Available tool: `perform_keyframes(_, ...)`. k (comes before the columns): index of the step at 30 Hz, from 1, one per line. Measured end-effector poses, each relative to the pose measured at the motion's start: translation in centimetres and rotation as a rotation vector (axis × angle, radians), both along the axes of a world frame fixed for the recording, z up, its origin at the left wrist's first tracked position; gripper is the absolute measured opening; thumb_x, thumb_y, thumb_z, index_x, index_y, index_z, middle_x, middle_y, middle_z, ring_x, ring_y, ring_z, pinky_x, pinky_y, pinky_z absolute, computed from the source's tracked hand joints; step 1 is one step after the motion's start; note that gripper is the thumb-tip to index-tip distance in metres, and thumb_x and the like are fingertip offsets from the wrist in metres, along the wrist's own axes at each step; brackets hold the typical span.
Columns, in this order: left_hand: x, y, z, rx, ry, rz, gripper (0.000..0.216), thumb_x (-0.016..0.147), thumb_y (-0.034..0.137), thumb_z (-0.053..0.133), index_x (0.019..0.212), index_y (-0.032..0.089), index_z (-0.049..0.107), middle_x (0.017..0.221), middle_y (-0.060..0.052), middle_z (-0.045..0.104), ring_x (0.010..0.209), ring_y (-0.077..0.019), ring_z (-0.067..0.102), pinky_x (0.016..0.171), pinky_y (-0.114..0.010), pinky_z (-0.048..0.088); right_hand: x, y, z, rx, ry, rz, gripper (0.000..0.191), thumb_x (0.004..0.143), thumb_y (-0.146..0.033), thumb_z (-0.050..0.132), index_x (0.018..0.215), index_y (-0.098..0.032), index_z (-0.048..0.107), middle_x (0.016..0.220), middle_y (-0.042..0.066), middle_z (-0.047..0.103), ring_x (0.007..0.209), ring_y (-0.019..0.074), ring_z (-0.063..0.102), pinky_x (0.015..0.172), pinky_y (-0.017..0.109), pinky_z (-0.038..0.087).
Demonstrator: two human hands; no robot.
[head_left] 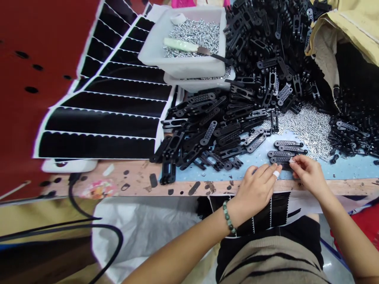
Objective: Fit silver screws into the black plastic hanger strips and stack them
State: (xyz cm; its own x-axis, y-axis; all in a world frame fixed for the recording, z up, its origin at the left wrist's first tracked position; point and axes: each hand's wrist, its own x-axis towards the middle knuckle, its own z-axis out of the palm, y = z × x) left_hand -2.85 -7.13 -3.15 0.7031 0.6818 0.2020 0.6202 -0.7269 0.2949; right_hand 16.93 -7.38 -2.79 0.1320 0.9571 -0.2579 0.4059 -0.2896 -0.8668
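Note:
Several black plastic links (286,148) with rounded ends and a grey patterned face lie in a short row on the blue mat, just beyond my hands. My left hand (258,185) has its fingers together and presses the near end of the closest link; a white band wraps one finger. My right hand (308,173) is closed in a pinch at the other end of that row, with a bit of white at the fingertips. Whatever sits in that pinch is too small to make out. Loose silver screws (314,128) lie spread behind the row.
A large heap of black links (207,130) covers the table's middle and back. A white bin (195,67) holds screws and a green-handled knife (183,45). Black strip sheets (100,122) lie left; a yellow sack (349,31) and small black parts (352,138) are right.

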Motion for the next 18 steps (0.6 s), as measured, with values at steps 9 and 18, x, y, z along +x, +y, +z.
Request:
perform_keyframes(9, -0.35, -0.09, 0.04, -0.021, -0.033, -0.004, 0.036, 0.091, 0.016, 0.044, 0.127, 0.013, 0.052, 0.129, -0.006, 0.059, 0.111, -0.0204, 0.052, 0.093, -0.041, 0.03, 0.19, -0.32, -0.85, 0.046, 0.098, -0.033, 0.023, 0.08, -0.042, 0.061, 0.081, -0.018, 0.062, 0.067, 0.0, 0.057, 0.051, 0.0113, 0.052, 0.049, 0.024, 0.042)
perform_keyframes(18, -0.41, 0.22, 0.45, -0.055, -0.037, -0.021, 0.038, 0.09, 0.015, 0.044, 0.127, 0.016, 0.053, 0.127, -0.007, 0.06, 0.112, -0.0211, 0.052, 0.095, -0.04, 0.031, 0.37, -0.01, -0.55, 0.072, -0.069, 0.091, 0.024, 0.085, -0.04, 0.053, 0.082, -0.019, 0.062, 0.069, 0.002, 0.06, 0.054, 0.013, 0.053, 0.051, 0.025, 0.043)
